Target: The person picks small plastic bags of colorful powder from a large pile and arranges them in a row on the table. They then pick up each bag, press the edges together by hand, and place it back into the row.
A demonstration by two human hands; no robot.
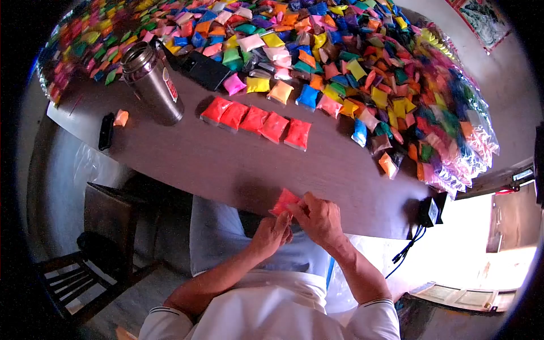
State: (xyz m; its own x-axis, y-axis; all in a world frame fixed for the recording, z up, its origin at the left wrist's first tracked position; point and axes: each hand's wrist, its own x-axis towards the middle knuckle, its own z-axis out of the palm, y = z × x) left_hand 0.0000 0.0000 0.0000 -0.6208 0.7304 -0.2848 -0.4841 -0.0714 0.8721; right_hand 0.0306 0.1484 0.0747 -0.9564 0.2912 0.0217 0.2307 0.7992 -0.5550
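Both left hand (271, 233) and right hand (323, 220) pinched a red packet (284, 200) by the table (345, 181) edge; slack fingers risked dropping it.

No readable wording, a small red-and-white label (169, 85) on the tall brushed-metal flask (151, 85), beyond your left hand (273, 232), too blurred to read.

The person wears a white short-sleeved shirt (266, 311) with thin dark stripes at the cuffs, and grey-blue trousers (215, 238).
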